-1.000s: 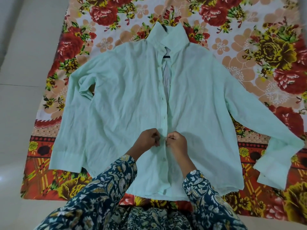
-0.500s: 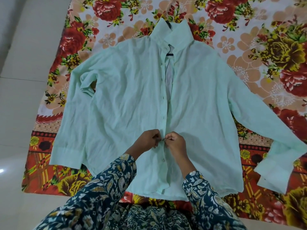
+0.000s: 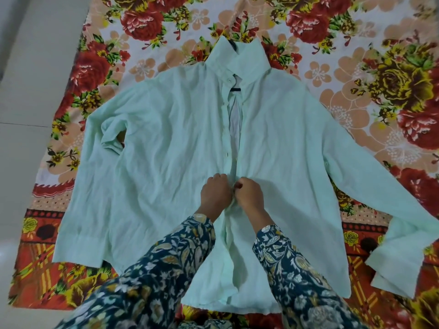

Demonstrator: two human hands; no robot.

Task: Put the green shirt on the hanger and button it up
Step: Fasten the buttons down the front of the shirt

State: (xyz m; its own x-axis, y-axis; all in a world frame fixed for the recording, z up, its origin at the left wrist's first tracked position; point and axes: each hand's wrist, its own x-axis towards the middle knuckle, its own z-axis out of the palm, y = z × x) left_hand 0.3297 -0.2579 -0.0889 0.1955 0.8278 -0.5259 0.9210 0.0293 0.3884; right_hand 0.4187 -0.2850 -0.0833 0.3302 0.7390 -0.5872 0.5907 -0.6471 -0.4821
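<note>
Most likely to go wrong at the match of button to hole. Both hidden between the fingertips, so easy to push through the wrong slot and leave one front edge lower than the other. Also a risk from tugging on thin, creased cloth, apt to bunch under a pull. Liable, too, to drag the green shirt [image 3: 166,186] sideways across the flowered sheet [image 3: 356,67], or to slide the hanger [image 3: 236,89] out of line inside the shoulders. Open above the hands from chest to collar, with pale inner cloth and the dark hanger bar showing in the gap. Impossible to tell whether fastened below the hands.

Left hand [image 3: 215,194] and right hand [image 3: 249,198] curled and close together, almost touching at the knuckles. Pinching the two front edges of the shirt at the middle opening, one edge apiece.

Shirt lying flat, front up, on the sheet spread over the floor [image 3: 35,79]. Collar at the far end, hem at the near end between the person's patterned forearms. Sleeves spread out to left and right, with the right cuff folded over at the near right.

Hands directly on the shirt's midline, nearer the hem than the collar. Hanger well apart from both, far up at the neck, with only the bar and a bit of hook in view.
</note>
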